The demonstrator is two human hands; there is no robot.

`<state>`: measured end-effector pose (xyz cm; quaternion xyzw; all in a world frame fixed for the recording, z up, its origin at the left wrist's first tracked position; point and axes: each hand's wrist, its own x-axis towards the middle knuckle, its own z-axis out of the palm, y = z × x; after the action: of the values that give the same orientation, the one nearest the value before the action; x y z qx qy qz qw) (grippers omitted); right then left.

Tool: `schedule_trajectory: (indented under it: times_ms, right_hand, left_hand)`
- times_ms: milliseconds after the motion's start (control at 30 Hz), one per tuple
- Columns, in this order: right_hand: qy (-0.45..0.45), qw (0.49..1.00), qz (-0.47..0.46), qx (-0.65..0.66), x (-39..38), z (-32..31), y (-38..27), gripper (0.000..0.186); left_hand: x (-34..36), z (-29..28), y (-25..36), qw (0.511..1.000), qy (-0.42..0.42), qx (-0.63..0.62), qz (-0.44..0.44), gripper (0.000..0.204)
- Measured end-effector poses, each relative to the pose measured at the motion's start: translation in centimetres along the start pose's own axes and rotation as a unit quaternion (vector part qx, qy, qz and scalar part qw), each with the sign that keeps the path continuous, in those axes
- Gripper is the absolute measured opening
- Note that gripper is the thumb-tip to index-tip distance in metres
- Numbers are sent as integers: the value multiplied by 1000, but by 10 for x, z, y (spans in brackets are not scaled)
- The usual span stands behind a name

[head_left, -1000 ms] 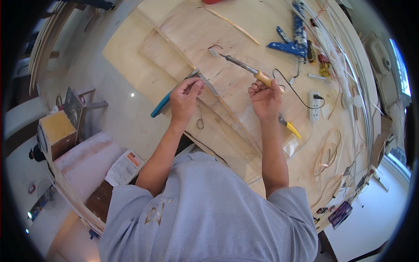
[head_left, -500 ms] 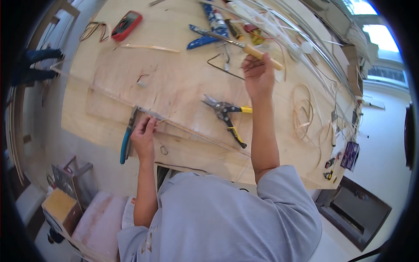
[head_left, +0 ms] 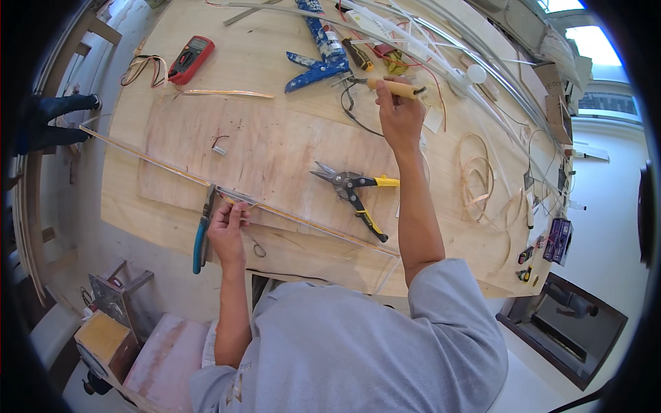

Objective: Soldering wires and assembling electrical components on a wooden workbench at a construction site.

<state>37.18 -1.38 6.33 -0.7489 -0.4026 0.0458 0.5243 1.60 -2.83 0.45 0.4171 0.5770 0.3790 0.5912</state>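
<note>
L hand [head_left: 229, 230] low by strip [head_left: 282, 214], fingers tog. | R hand [head_left: 402, 118] out fwd, fingers clamped on soldering iron [head_left: 395, 87]

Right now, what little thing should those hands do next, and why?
Perhaps the right hand could set the wooden-handled tool down: it's holding it beside the blue caulking gun, away from the long strip where the left hand is.
</note>
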Motion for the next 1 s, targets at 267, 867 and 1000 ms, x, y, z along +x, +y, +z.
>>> schedule_trajectory:
  times_ms: [267, 867, 1000]
  right_hand:
    - [-12, 999, -30, -3, 15, 2, -28, 21]
    - [-395, 882, -20, -256, -82, 27, -47, 40]
    - [-475, 860, 170, 75, -122, 36, -72, 25]
  left_hand:
    - [-1, 1, 0, 1000, -2, -23, 10, 15]
    - [-6, 1, 5, 999, 8, 50, -12, 17]
    - [-3, 16, 2, 990, 18, 122, 72, 19]
